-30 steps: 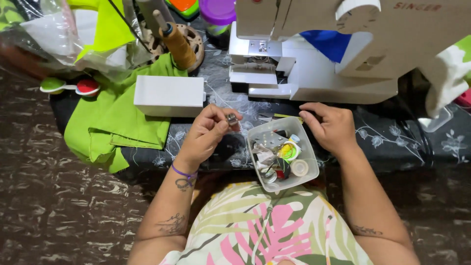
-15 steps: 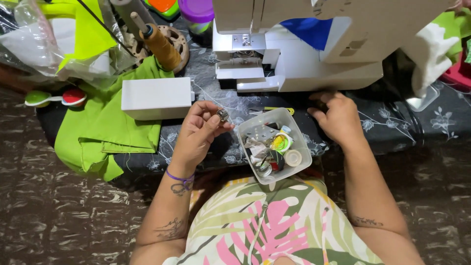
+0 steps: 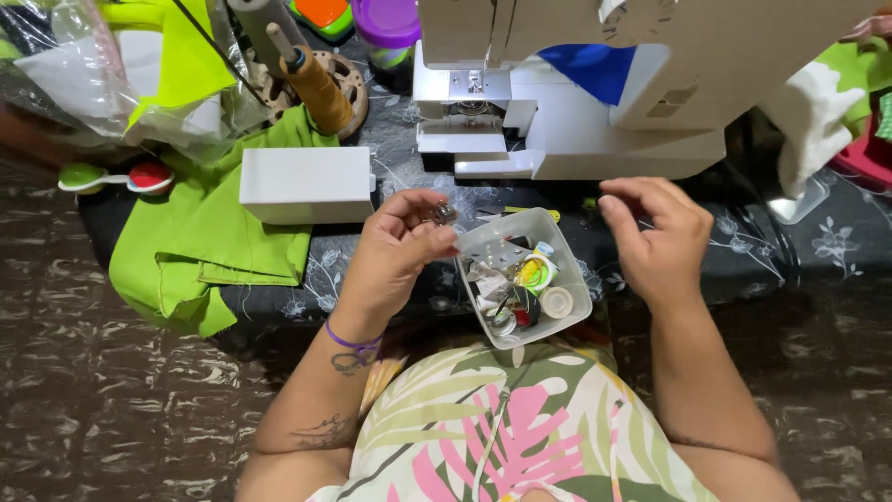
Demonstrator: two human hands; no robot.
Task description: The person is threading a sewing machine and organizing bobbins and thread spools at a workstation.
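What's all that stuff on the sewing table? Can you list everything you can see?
sewing machine: one, white, back centre of the table
blue cloth: one piece, under the machine's arm
clear plastic tub: one, near edge, filled with small sewing bits
small metal part: one, silvery, pinched in the left fingertips
white box: one, left of the machine
green fabric: one folded piece, lime, left edge of the table
thread cone: one, tan, on a wooden stand
purple-lidded jar: one, back
plastic bag: one, clear, back left
tablecloth: one, black with pale flowers
left hand: beside the tub, purple band at the wrist
right hand: raised right of the tub, holding nothing visible
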